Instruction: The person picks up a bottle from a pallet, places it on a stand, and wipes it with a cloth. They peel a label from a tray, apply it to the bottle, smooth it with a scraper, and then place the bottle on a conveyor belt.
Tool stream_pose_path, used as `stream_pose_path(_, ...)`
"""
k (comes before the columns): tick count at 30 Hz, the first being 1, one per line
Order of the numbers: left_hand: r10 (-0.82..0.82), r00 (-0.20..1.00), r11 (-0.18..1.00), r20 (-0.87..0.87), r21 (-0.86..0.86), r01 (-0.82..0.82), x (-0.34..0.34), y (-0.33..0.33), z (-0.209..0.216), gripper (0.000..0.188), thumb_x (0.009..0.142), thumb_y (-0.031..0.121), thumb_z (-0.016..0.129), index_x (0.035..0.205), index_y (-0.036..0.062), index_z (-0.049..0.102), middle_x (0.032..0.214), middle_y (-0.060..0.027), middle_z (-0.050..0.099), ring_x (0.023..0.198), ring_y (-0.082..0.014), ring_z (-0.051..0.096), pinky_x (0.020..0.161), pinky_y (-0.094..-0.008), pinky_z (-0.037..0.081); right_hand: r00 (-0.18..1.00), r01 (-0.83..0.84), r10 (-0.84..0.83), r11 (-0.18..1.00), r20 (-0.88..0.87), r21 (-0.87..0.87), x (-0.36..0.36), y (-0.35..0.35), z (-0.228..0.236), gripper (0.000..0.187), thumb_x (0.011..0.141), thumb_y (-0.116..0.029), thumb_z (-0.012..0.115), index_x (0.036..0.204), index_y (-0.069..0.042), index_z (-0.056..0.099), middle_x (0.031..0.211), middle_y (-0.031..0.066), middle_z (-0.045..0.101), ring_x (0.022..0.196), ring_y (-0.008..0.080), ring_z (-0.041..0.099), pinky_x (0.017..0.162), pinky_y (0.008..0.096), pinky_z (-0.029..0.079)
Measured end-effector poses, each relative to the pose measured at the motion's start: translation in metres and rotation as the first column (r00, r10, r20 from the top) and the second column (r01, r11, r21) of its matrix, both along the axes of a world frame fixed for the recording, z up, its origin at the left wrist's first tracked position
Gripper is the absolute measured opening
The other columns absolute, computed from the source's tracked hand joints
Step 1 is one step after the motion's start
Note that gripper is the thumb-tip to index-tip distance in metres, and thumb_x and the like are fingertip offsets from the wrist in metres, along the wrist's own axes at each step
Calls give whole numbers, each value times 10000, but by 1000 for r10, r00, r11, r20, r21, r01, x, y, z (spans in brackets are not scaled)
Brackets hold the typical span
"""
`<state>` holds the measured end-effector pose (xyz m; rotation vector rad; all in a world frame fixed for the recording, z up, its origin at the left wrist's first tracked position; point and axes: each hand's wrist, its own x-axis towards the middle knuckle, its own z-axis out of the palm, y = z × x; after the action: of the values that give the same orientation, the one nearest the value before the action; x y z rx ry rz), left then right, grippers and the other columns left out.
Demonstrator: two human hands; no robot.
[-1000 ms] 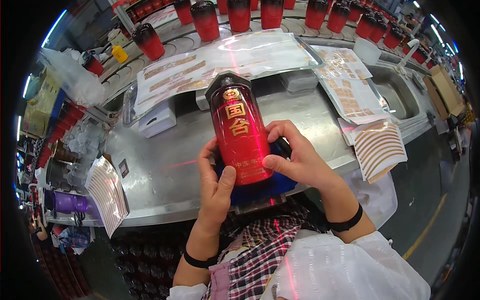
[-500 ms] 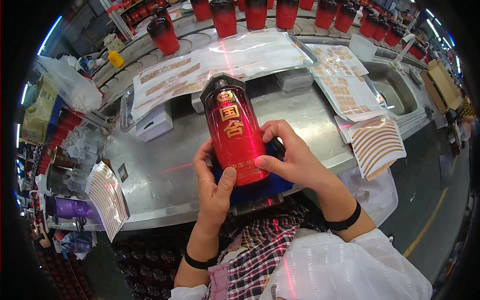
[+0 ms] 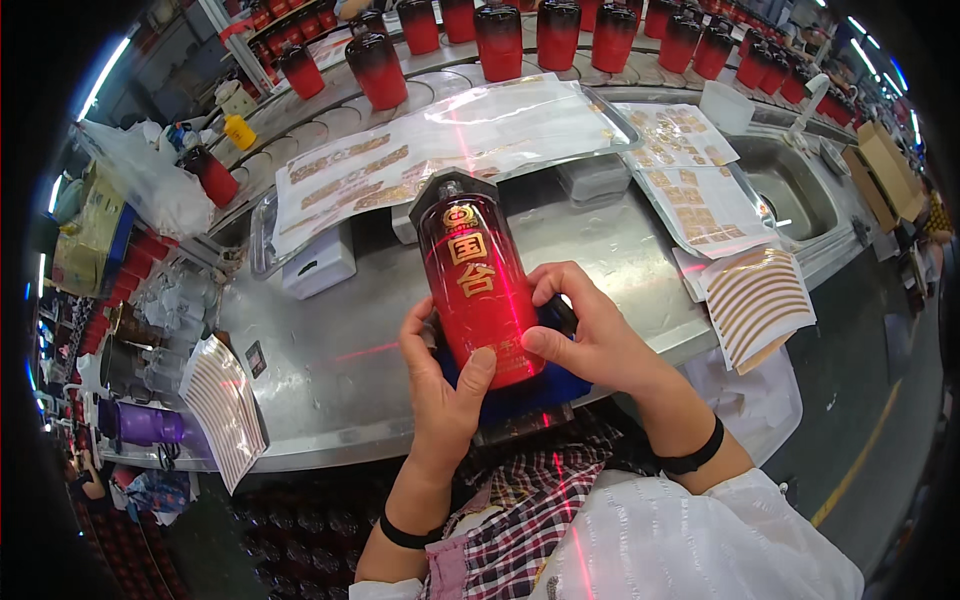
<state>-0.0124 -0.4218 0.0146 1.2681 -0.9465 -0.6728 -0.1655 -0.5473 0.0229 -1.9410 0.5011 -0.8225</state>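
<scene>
A red bottle (image 3: 485, 300), dark at the shoulder and marked with gold characters, leans back with its neck away from me. Behind its neck shows a dark angular holder (image 3: 415, 207), and blue material (image 3: 560, 385) lies under its base. My left hand (image 3: 440, 380) presses the lower left side, thumb on the front near the base. On the opposite side my right hand (image 3: 580, 330) grips the bottle, its thumb on the lower front. A red laser line runs down the bottle. The fingers behind it are partly hidden.
Sticker sheets lie on a tray (image 3: 630, 128) beyond the bottle. More red bottles (image 3: 500, 45) stand along the curved conveyor. A sink (image 3: 800, 180) is at the right, with striped strip sheets (image 3: 758, 305) at the near right edge and another striped sheet (image 3: 222, 400) at left.
The conveyor bottles have shifted along the line, and another now shows at far left. My view has tilted slightly. Both hands stay on the bottle, my left thumb still near its base.
</scene>
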Motion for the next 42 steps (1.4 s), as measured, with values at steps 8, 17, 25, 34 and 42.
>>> stream_pose_path(8,-5,1000,1000,-26,5,5,-1,0,-1,707,931,313,650,1427,-10,263,1351,-162,412,1232,-221,417,1070,-366,327,999,-32,32,991,9,129,-4,-6,-3,384,896,-320,707,1059,-33,509,1126,128,538,1063,249,537,939,349,435)
stream_pose_path(17,-38,998,998,-51,-47,36,1,2,-3,589,997,265,542,1427,-23,261,1339,-160,428,1227,-209,418,1073,-346,314,999,-28,26,997,31,74,-1,-2,-2,409,893,-339,711,1072,-28,516,1112,121,548,1033,243,547,923,348,444)
stream_pose_path(25,-58,994,997,-97,-49,53,3,2,-1,594,1001,273,536,1426,-35,257,1351,-173,423,1239,-215,423,1069,-352,332,1000,-1,1,998,5,69,0,-1,-7,501,849,-383,753,1095,-32,494,1140,140,552,1054,259,554,925,354,449)
stream_pose_path(34,-24,1000,999,-19,-32,23,3,-1,-7,726,943,359,632,1423,-38,258,1369,-185,398,1251,-240,428,1070,-368,344,999,21,-20,1000,-35,13,-1,0,-3,574,797,-402,796,1098,-24,486,1120,140,551,1038,264,553,911,353,451)
stream_pose_path(42,-12,999,1000,-52,-15,11,1,-2,-2,729,927,325,664,1419,-42,271,1350,-184,421,1237,-234,440,1060,-361,357,999,34,-35,999,-22,-10,2,1,-3,597,777,-407,810,1096,-15,491,1079,133,544,1016,259,548,906,355,450)
